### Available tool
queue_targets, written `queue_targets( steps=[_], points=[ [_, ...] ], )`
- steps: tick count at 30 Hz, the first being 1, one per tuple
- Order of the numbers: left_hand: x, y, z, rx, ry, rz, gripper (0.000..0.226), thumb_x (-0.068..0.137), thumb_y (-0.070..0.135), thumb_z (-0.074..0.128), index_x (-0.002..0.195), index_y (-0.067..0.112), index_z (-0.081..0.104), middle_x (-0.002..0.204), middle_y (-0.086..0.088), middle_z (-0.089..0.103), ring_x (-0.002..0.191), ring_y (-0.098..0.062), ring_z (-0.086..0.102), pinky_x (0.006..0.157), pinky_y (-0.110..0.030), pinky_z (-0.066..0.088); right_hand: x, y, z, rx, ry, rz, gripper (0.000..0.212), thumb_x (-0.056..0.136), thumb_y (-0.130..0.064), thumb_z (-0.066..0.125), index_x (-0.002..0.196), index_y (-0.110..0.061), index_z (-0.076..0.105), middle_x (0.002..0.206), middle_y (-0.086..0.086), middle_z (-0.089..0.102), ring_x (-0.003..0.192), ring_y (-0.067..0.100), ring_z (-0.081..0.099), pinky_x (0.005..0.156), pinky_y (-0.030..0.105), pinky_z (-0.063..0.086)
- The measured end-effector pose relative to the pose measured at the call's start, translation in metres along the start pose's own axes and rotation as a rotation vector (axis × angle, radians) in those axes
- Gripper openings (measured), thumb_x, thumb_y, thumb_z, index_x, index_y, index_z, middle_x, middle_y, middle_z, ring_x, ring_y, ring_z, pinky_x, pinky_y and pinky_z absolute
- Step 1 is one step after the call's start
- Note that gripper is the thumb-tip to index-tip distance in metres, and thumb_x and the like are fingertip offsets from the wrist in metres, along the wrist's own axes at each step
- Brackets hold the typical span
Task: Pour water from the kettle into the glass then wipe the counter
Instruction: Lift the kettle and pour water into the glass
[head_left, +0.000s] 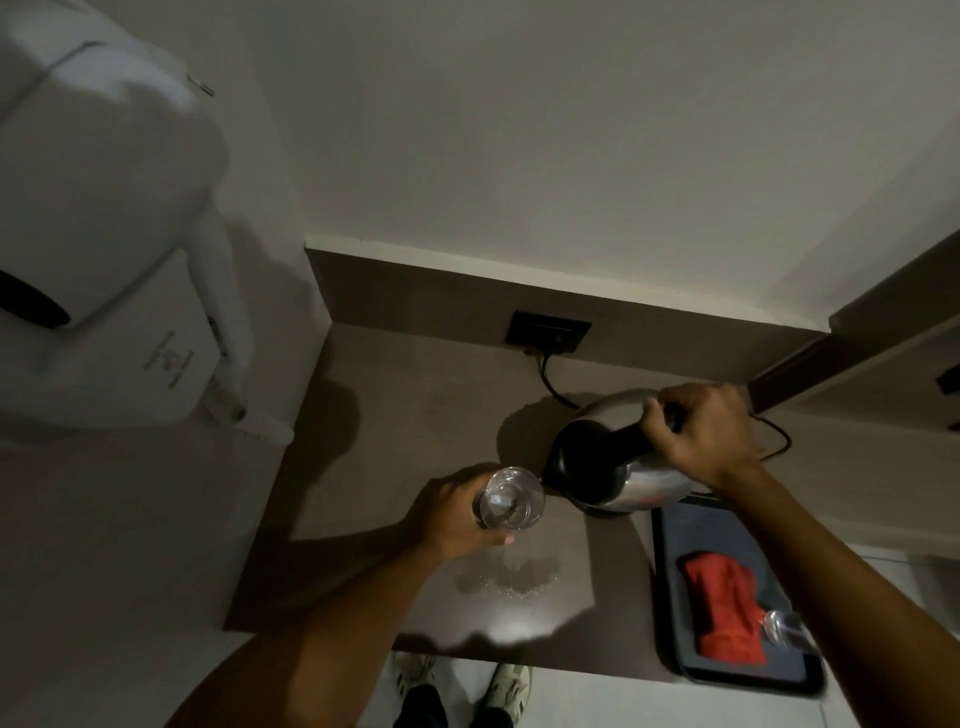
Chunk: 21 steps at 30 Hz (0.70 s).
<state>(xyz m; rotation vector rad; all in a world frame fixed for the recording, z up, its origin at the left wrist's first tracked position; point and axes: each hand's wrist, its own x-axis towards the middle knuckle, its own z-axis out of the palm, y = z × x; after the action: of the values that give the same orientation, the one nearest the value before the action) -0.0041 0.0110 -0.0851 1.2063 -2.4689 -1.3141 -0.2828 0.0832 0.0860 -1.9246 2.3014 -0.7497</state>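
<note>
My left hand grips a clear glass and holds it above the brown counter. My right hand is closed round the black handle of a steel kettle. The kettle is tilted left, its spout close against the glass rim. A patch of spilled water glistens on the counter below the glass. A red cloth lies on a dark tray at the right.
A second clear glass lies on the tray beside the cloth. The kettle's cord runs to a black wall socket. A white wall-mounted appliance hangs at the left. My shoes show below the counter's front edge.
</note>
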Motion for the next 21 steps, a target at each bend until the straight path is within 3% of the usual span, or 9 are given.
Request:
queue_targets(
  steps=[9,15,18,21],
  points=[
    [0.003,-0.003,0.002,0.050,-0.006,0.011,0.100,0.055,0.069,0.082,0.142,0.039,0.044,0.134,0.013,0.064,0.113,-0.010,0.065,0.097,-0.027,0.053,0.002,-0.020,-0.003,-0.291,-0.017,-0.083,0.051,0.083,-0.046,0.042,0.043,-0.016,0.050,0.040,-0.005,0.038,0.032,0.019,0.037,0.041,0.020,0.025],
    [0.001,0.000,0.000,0.053,-0.026,0.001,0.096,0.061,0.063,0.083,0.144,0.035,0.043,0.136,0.009,0.064,0.118,-0.014,0.063,0.100,-0.036,0.054,0.003,-0.028,-0.007,-0.371,-0.044,-0.095,0.053,0.083,-0.049,0.041,0.042,-0.017,0.050,0.038,-0.003,0.039,0.032,0.020,0.039,0.044,0.017,0.017],
    [0.001,0.001,-0.001,0.062,-0.035,0.010,0.095,0.063,0.062,0.083,0.144,0.032,0.044,0.137,0.007,0.063,0.118,-0.015,0.063,0.100,-0.037,0.054,0.005,-0.032,-0.011,-0.390,-0.055,-0.101,0.053,0.084,-0.050,0.040,0.042,-0.018,0.047,0.038,-0.002,0.041,0.032,0.020,0.039,0.046,0.018,0.019],
    [0.000,0.002,-0.002,0.071,-0.036,0.001,0.094,0.062,0.064,0.082,0.143,0.034,0.044,0.135,0.008,0.064,0.116,-0.015,0.063,0.099,-0.036,0.054,0.009,-0.039,-0.015,-0.400,-0.061,-0.124,0.050,0.085,-0.050,0.039,0.042,-0.023,0.040,0.036,-0.004,0.039,0.030,0.017,0.035,0.048,0.016,0.013]
  ],
)
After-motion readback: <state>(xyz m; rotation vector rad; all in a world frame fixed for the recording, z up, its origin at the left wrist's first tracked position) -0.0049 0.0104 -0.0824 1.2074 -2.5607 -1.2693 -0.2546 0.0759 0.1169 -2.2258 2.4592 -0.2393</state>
